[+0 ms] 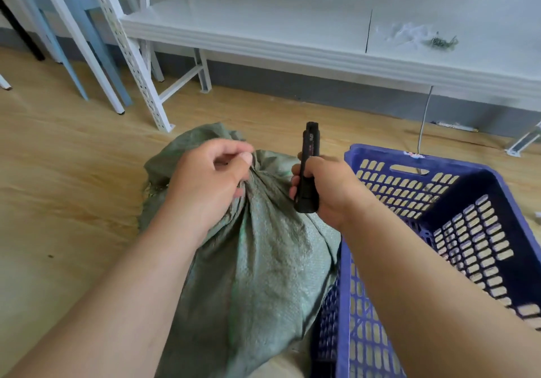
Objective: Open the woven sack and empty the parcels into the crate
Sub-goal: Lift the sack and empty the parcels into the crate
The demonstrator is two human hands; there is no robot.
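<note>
Head view: a wooden floor (pixel 73 172) is filled at its centre by the sack (pixel 257 260), which is stood upright so that its gathered neck faces the person. Just beside it, at 3 o'clock and touching its side, the crate (pixel 480 190) is set, blue and slatted; no parcels are seen in it, and its closeness would let the sack be tipped over the rim with little lifting. At 12 o'clock a white shelf (pixel 263 35) is seen, with a heap of scraps on it at 1 o'clock.

The left hand (pixel 207 184) is closed around the bunched neck of the sack, the fabric being pinched between thumb and fingers; the neck is judged to be held taut so that its tie can be reached. The right hand (pixel 325 190) is wrapped around a black cutter (pixel 308 169), which is held upright just beside the neck, at 3 o'clock of it. Whether a blade is extended cannot be told. The sack is judged to be unopened, the parcels being hidden inside.
</note>
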